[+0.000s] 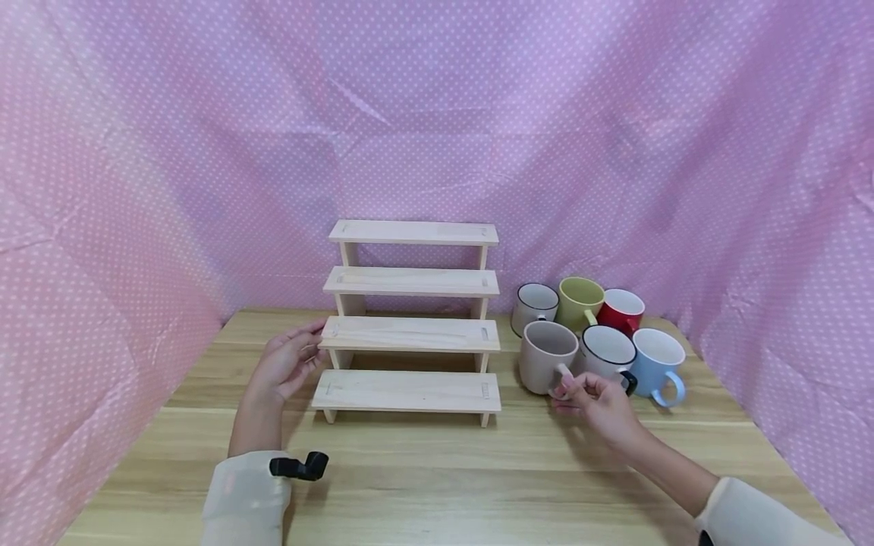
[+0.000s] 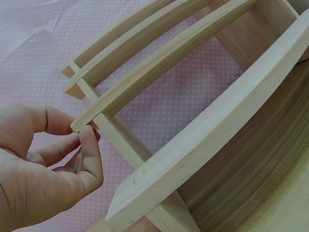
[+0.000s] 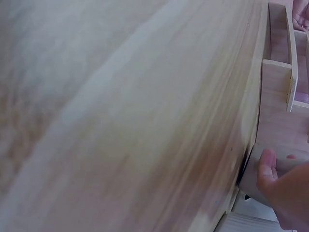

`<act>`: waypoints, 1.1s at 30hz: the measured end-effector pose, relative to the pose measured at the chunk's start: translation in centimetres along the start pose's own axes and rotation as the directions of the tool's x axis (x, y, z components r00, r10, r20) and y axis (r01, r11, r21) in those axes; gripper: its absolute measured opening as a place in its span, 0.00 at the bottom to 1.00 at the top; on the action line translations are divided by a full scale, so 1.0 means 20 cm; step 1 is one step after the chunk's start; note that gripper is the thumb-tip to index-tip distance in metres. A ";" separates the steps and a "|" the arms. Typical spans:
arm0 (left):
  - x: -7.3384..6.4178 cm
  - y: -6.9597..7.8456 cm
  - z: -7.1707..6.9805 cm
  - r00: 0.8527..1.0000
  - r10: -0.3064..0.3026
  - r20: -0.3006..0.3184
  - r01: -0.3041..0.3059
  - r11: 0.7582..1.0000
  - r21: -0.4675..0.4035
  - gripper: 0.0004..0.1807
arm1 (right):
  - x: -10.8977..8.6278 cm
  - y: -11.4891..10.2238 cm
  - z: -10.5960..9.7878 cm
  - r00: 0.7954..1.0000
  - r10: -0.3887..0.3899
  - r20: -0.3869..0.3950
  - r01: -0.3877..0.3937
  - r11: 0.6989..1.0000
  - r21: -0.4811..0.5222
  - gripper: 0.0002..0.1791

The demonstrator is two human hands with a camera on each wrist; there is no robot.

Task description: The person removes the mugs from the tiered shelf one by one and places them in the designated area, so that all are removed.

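Observation:
A light wooden stand (image 1: 410, 334) rises in step-like shelves at the middle of the table. At its left end my left hand (image 1: 290, 359) pinches the tip of one shelf board; the left wrist view shows the thumb below and the index finger above that board (image 2: 159, 63). To the right of the stand, my right hand (image 1: 602, 408) holds the handle of a beige-grey mug (image 1: 548, 353) between thumb and fingers. In the right wrist view that mug (image 3: 251, 179) is partly hidden behind the hand.
Behind and beside the beige-grey mug stand a white black-rimmed mug (image 1: 536, 305), a yellow-green mug (image 1: 576, 307), a red mug (image 1: 620, 315), another black-rimmed mug (image 1: 604, 353) and a light blue mug (image 1: 652, 371). Pink dotted cloth (image 1: 423, 114) encloses the wooden table (image 1: 410, 485).

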State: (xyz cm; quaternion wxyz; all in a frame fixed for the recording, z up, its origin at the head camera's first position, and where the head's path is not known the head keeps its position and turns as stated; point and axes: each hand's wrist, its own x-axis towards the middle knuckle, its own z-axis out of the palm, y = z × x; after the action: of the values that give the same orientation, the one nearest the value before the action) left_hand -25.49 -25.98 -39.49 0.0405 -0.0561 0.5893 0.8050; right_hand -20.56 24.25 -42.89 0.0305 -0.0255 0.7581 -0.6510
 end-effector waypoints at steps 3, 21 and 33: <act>0.00 0.00 0.00 1.000 0.001 0.004 -0.001 1.000 -0.007 0.25 | 0.00 0.01 0.00 1.000 0.006 -0.027 -0.006 1.000 0.006 0.18; -0.01 0.01 0.00 1.000 0.005 0.008 -0.005 1.000 -0.013 0.23 | 0.02 0.03 -0.02 1.000 0.018 -0.021 -0.016 0.996 0.087 0.15; 0.00 0.01 0.00 1.000 -0.004 0.001 0.004 1.000 -0.007 0.26 | 0.01 0.05 -0.02 0.999 0.046 -0.022 -0.044 0.996 0.073 0.17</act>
State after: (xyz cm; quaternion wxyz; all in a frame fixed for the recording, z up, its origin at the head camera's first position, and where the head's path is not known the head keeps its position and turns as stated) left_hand -25.57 -26.09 -39.42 0.0424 -0.0571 0.5864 0.8069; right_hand -20.85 24.79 -43.73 0.0370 0.0003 0.7348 -0.6773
